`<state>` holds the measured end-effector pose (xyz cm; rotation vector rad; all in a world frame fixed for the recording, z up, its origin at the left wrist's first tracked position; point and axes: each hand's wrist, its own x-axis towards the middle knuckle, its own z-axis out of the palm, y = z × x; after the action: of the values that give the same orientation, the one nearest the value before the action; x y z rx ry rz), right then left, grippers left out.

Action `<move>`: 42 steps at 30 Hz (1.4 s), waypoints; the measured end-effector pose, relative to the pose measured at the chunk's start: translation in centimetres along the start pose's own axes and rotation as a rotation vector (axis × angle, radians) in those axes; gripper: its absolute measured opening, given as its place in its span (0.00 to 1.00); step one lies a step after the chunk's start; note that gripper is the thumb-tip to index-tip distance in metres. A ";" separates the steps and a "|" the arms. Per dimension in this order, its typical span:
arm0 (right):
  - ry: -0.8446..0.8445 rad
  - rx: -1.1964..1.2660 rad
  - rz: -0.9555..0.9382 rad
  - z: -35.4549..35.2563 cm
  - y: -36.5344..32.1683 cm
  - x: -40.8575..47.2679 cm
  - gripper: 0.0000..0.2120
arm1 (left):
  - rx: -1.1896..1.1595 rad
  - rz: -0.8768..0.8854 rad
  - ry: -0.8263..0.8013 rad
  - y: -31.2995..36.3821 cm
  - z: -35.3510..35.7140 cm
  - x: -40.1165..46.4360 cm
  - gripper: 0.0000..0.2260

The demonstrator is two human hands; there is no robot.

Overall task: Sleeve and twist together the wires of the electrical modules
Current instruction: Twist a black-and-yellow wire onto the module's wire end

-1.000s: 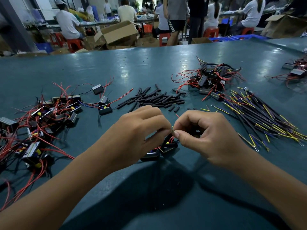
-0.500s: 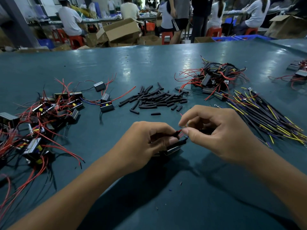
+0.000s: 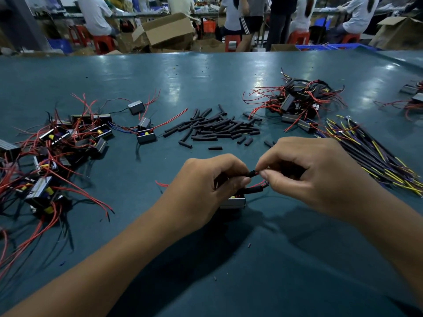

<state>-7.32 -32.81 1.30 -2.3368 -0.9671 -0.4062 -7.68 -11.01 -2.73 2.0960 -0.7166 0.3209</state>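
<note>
A dark teal table (image 3: 206,72) fills most of the frame. At the left edge sprawls a heap of modules with red wires (image 3: 52,156); a second tangle of modules (image 3: 299,104) sits upper right of centre, and a fan of black and yellow leads (image 3: 375,154) runs down the right side. In the upper middle lies a scatter of black sleeves (image 3: 217,129). At centre, the left hand (image 3: 206,191) and right hand (image 3: 320,177) meet, fingers curled, each pinching thumb to forefinger on one black sleeve over a red wire (image 3: 253,173). Below them, partly under the left hand, a small grey module (image 3: 233,202) rests on the table, its sleeved wire (image 3: 254,190) reaching toward the right thumb.
</note>
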 end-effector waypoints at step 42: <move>0.031 0.221 0.136 1.9 0.7 -0.2 0.10 | 0.171 0.054 0.164 1.4 -0.5 -1.2 0.09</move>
<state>-6.81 -32.15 -0.60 -2.1730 -0.7898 -0.2657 -9.41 -10.77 -2.06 2.1822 -0.6684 0.5959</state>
